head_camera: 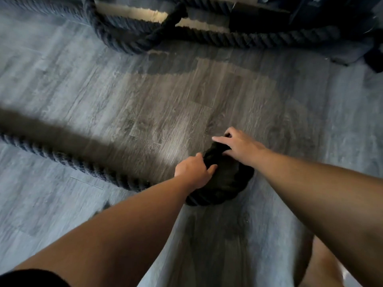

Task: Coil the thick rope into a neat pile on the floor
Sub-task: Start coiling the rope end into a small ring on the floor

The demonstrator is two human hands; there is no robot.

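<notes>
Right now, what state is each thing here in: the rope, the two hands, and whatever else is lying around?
Rope: on the floor, bent into a first small curl at its end, the rest trailing off to the left, uncoiled.
Left hand: grips the curl's left side.
Right hand: fingers curled over the curl's far end.
Far rope: lies in loose loops, untouched.
Floor: grey planks, partly in shadow.

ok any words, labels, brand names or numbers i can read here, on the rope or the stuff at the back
No text can be read in this view.
rope: no tag or print shows; the left hand and right hand cover part of it.
dark equipment at the far right: faint pale marks, too blurred to read.
floor: no writing.
</notes>
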